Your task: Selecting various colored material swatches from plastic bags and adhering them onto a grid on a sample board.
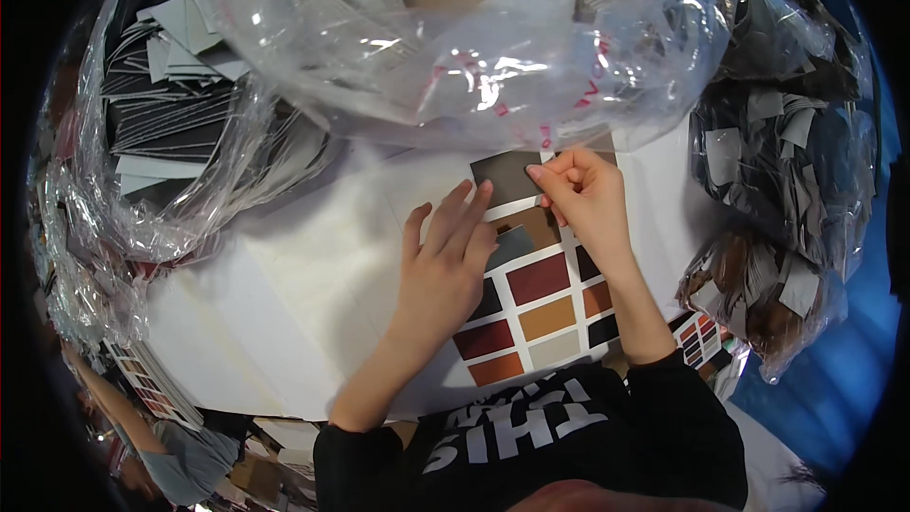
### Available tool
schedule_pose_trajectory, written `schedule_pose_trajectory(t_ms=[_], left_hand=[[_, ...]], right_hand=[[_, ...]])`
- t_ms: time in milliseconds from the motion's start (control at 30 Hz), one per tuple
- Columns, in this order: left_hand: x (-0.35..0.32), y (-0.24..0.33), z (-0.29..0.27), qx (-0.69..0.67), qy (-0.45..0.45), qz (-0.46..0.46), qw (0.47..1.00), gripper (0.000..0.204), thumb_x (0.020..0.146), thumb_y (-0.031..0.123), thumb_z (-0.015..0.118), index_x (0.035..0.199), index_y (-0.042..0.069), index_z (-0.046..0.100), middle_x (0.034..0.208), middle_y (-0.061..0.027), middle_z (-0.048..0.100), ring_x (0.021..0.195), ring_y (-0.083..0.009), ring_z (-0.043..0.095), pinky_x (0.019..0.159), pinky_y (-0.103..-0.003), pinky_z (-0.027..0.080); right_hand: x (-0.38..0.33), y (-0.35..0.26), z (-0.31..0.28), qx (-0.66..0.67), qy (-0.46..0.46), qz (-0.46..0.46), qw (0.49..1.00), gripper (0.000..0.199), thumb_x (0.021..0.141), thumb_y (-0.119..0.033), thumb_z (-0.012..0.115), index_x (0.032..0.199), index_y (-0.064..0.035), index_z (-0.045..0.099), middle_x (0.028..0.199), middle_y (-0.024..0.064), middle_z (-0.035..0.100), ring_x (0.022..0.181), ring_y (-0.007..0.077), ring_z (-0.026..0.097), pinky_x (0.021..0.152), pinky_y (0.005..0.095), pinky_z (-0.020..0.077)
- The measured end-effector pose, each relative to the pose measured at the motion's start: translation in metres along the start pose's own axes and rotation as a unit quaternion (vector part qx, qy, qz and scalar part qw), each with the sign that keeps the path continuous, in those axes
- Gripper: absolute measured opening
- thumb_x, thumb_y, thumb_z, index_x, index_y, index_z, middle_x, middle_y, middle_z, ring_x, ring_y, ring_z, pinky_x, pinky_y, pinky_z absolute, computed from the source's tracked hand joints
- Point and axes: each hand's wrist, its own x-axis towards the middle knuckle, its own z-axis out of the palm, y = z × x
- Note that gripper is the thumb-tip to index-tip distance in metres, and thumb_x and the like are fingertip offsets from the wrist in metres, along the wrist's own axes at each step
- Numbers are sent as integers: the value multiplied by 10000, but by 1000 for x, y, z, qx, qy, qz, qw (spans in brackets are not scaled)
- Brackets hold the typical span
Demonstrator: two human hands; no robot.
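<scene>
A white sample card (505,292) with rows of coloured swatches lies on the table in front of me. At its far end is a dark grey swatch (505,177), and my right hand (586,199) pinches this piece near its right edge. My left hand (445,261) is open over the card's left side, fingers spread, holding nothing. By its thumb, a small blue-grey piece (515,244) overlaps a brown swatch (540,228). Nearer to me are maroon (537,278), ochre (548,318), orange, black and light grey swatches. My left hand hides part of the card.
A large transparent plastic bag (531,85) of cut pieces stands at the far side. Another open bag (171,133) with stacked grey pieces is on the left, and more loose pieces (758,180) sit in plastic at the right. Another person's arm (118,403) shows at lower left.
</scene>
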Motion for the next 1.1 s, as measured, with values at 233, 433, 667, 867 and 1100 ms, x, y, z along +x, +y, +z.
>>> schedule_pose_trajectory(t_ms=[233, 433, 667, 867, 1100], left_hand=[[3, 4, -1, -23, 0, -19, 1000, 125, 773, 71, 663, 836, 61, 556, 1322, -46, 562, 1239, -241, 485, 986, -454, 371], [1, 3, -2, -26, 6, -18, 999, 121, 779, 60, 658, 843, 55, 555, 1324, -49, 558, 1237, -249, 482, 987, -461, 367], [-8, 2, -22, -53, 22, -37, 998, 115, 776, 30, 644, 858, 48, 565, 1265, -46, 585, 1245, -255, 472, 991, -468, 359], [-31, -4, -37, -20, 30, -72, 997, 135, 767, 40, 645, 882, 60, 577, 1272, -46, 575, 1240, -265, 473, 1005, -459, 337], [-58, -33, -42, -1, 110, -166, 980, 447, 776, 18, 590, 1218, 76, 549, 1343, -77, 511, 1224, -278, 470, 993, -429, 325]], right_hand=[[2, -2, 0, 11, 3, 4, 1000, 198, 874, -132, 667, 757, -22, 552, 550, 2, 563, 413, 32, 444, 402, 201, 343], [3, -8, -2, -267, 93, -147, 948, 271, 833, -149, 708, 749, -7, 493, 559, 44, 554, 459, 91, 505, 443, 273, 385], [-30, -9, -4, -62, -42, -91, 993, 225, 800, -147, 736, 959, -38, 621, 632, 9, 582, 498, 65, 453, 490, 227, 375], [-46, -17, 27, -85, -190, -40, 977, 133, 855, -122, 685, 877, -14, 611, 588, 6, 557, 501, 44, 514, 482, 209, 383], [-10, -8, 53, 67, -92, -55, 992, 119, 867, -34, 663, 823, 0, 558, 624, 8, 587, 498, 48, 527, 470, 182, 397]])
